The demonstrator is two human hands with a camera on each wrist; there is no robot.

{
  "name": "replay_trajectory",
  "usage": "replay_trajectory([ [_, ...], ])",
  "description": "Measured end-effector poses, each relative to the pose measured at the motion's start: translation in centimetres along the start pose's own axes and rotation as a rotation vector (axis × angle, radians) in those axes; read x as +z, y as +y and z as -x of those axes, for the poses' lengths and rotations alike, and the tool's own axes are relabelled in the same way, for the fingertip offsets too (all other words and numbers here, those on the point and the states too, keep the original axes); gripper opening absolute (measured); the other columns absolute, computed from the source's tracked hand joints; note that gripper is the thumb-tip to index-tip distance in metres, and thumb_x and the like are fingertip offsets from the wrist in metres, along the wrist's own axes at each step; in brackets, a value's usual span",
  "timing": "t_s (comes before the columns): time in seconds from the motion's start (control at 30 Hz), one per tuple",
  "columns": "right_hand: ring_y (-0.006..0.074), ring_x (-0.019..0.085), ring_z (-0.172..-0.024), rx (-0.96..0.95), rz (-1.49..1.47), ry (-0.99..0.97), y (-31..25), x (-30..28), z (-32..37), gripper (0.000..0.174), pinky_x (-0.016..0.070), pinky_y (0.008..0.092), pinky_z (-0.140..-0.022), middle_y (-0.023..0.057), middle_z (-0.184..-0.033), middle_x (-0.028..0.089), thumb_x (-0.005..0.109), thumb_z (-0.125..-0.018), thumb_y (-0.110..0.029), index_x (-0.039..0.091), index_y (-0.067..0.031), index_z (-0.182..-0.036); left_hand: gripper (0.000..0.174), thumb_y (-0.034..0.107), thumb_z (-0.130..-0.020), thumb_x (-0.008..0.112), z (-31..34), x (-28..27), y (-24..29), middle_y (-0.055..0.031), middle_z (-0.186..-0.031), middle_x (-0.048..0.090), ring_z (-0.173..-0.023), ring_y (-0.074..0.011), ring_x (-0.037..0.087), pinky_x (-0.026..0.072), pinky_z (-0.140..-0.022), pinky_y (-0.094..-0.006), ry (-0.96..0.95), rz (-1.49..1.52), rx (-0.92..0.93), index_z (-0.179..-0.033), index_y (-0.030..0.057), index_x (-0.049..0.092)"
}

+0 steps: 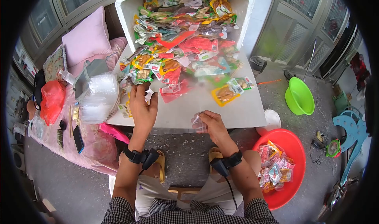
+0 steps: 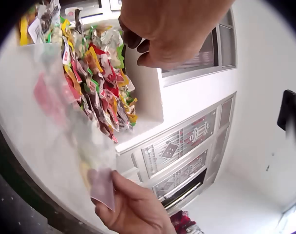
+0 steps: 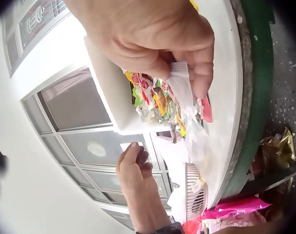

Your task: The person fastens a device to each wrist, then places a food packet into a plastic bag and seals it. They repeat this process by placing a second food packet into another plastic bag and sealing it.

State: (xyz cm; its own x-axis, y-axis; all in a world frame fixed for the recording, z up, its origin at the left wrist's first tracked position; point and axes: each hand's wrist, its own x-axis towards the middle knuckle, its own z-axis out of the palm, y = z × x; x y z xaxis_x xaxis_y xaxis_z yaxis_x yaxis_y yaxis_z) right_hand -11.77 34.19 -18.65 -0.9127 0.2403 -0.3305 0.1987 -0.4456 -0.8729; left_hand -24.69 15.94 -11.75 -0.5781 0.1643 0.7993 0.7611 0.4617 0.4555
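Note:
My right hand (image 1: 214,126) pinches a clear plastic bag (image 3: 181,87) by its ribbed edge, between thumb and fingers. The thin bag hangs away from the fingertips over the white tabletop (image 1: 237,115). My left hand (image 1: 143,110) is over the table's left part, beside the heap of packets (image 1: 169,64). Its thumb stands apart from the loosely bent fingers, and nothing shows between them in the right wrist view. Colourful sealed snack packets spill from a white foam box (image 1: 250,11) lying on its side. A yellow-edged packet (image 1: 225,94) lies apart at the right.
A basket (image 1: 115,107) with a stack of clear bags (image 1: 100,92) stands left of the table. A red basin (image 1: 298,172) of packets sits on the floor at the right, a green basin (image 1: 294,94) beyond it. A phone (image 1: 78,139) lies on the pink cloth.

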Motion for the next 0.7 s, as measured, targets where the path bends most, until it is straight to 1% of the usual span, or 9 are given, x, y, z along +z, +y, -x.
replay_trajectory([
  [0.03,0.0114,0.06,-0.074,-0.069,0.01,0.006,0.3,-0.2,-0.5,0.02,0.0486,0.0235,-0.064,0.0048,-0.084,0.065,0.055,-0.089,-0.016,0.061,0.0017,-0.096,0.016,-0.001,-0.075,0.062,0.5,0.0,1.2,-0.0126,-0.078,0.057,-0.061,-0.0227,0.053,0.0431,-0.059,-0.0326,-0.143,0.167,-0.139,-0.09,-0.002,0.059],
  [0.07,0.0083,0.058,-0.072,-0.137,0.022,0.011,0.8,-0.5,-1.2,0.018,0.0464,0.0215,-0.063,0.0023,-0.082,0.064,0.057,-0.088,-0.015,0.063,0.0019,-0.094,0.009,0.001,-0.08,0.061,1.3,0.6,1.7,-0.0024,-0.076,0.059,-0.063,-0.0082,0.049,0.0398,-0.06,-0.0212,-0.271,0.392,-0.216,-0.088,-0.0006,0.059],
  [0.1,0.0052,0.056,-0.07,-0.203,0.037,0.016,1.0,-0.6,-1.6,0.017,0.0442,0.0195,-0.062,-0.0002,-0.08,0.063,0.059,-0.087,-0.013,0.064,0.0021,-0.092,0.006,0.003,-0.083,0.061,2.7,1.3,1.6,-0.0002,-0.076,0.06,-0.067,-0.0053,0.05,0.0404,-0.061,-0.0199,-0.467,0.584,-0.42,-0.087,-0.001,0.06],
  [0.13,0.0041,0.053,-0.069,-0.203,0.045,0.036,1.0,-0.6,-1.8,0.015,0.0427,0.019,-0.061,-0.0013,-0.08,0.062,0.059,-0.087,-0.011,0.065,0.0019,-0.091,0.007,0.005,-0.084,0.062,3.9,2.2,2.0,0.0001,-0.076,0.06,-0.069,-0.0057,0.053,0.0417,-0.062,-0.0195,-0.549,0.837,-0.559,-0.088,-0.0009,0.061],
  [0.2,0.0021,0.049,-0.067,-0.197,0.061,0.07,0.2,0.1,-1.6,0.013,0.0396,0.0179,-0.061,-0.0035,-0.079,0.061,0.061,-0.085,-0.008,0.067,0.0017,-0.091,0.009,0.007,-0.084,0.062,5.9,3.7,1.7,-0.0009,-0.075,0.06,-0.067,-0.0059,0.054,0.042,-0.06,-0.0198,-0.639,0.955,-0.65,-0.089,-0.0003,0.062],
  [0.3,0.0025,0.05,-0.067,-0.236,0.215,0.104,0.4,0.4,-1.8,0.012,0.0408,0.0187,-0.06,-0.0031,-0.077,0.061,0.061,-0.084,-0.007,0.065,0.0011,-0.092,0.011,0.009,-0.084,0.063,7.0,4.2,0.6,-0.002,-0.075,0.062,-0.064,-0.0062,0.054,0.0419,-0.056,-0.0203,-0.677,1.017,-0.945,-0.091,0.0007,0.062],
  [0.4,0.0026,0.051,-0.068,-0.212,0.368,0.157,-0.5,1.6,-1.2,0.011,0.042,0.0197,-0.059,-0.002,-0.074,0.06,0.062,-0.083,-0.005,0.062,0.0014,-0.092,0.014,0.011,-0.084,0.063,7.0,4.9,0.0,-0.003,-0.076,0.063,-0.063,-0.0064,0.054,0.0414,-0.054,-0.0204,-0.638,1.091,-0.994,-0.093,0.0013,0.063],
  [0.5,0.0029,0.052,-0.068,-0.282,0.41,0.138,0.2,2.3,-1.5,0.012,0.0429,0.0208,-0.056,0.0002,-0.072,0.06,0.062,-0.082,-0.002,0.059,0.0014,-0.093,0.017,0.014,-0.084,0.065,7.6,5.2,0.1,-0.0032,-0.079,0.064,-0.065,-0.0074,0.055,0.043,-0.055,-0.0203,-0.633,1.089,-0.978,-0.095,0.001,0.062],
  [0.7,0.015,0.06,-0.062,-0.556,0.741,0.121,1.2,3.5,-1.5,0.022,0.0473,0.0255,-0.054,0.0096,-0.08,0.06,0.063,-0.076,0.002,0.057,0.002,-0.097,0.021,0.018,-0.083,0.067,7.7,5.2,-0.1,-0.0033,-0.078,0.064,-0.066,-0.0075,0.057,0.0448,-0.056,-0.0205,-0.623,0.957,-0.873,-0.092,0.0005,0.061],
])
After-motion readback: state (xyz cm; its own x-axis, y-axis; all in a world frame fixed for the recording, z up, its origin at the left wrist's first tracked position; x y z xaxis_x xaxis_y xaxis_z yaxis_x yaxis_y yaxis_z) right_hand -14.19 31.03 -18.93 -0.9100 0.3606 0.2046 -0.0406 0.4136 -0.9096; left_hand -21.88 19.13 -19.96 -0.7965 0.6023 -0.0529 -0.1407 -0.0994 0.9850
